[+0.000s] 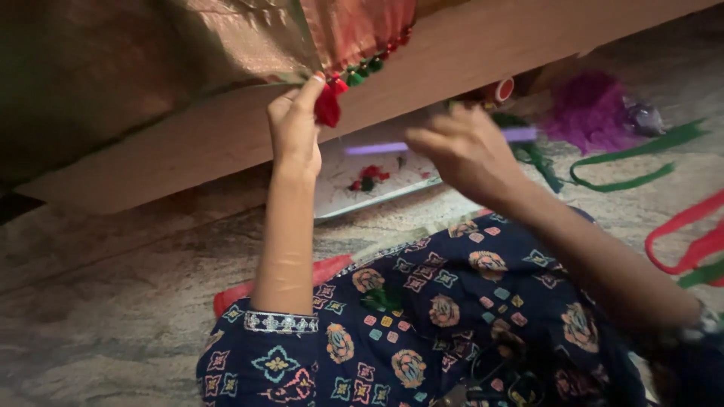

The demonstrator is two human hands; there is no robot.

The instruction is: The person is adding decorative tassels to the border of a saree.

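Two hands: both raised to the hem of a draped cloth, seen from above the person's lap.
Red tassel (pixel 327 108): hangs from the edge of the shimmering cloth (pixel 249 38), against the wooden board (pixel 467 53) the cloth falls over.
Left hand (pixel 294 128): fingers pinched around the top of the red tassel, the index finger pointing up along it, wrist below.
Green tassels (pixel 364 71): a short row just to the right of the red one, along the same hem.
Right hand (pixel 464 151): blurred, fingers curled loosely, near the tassels but apart from them; whether it grips anything I cannot tell.
Purple stick (pixel 520 134): a thin pale-purple streak passing behind the right hand, too smeared to make out.
White tray (pixel 377 192): on the floor beneath the board, with small red and green scraps on it.
Purple thread bundle (pixel 588 113): fluffy heap on the stone floor, far right.
Green strips (pixel 626 181): looped beside that heap.
Red strips (pixel 690 241): at the right edge.
Lap: dark blue patterned dress (pixel 422 316).
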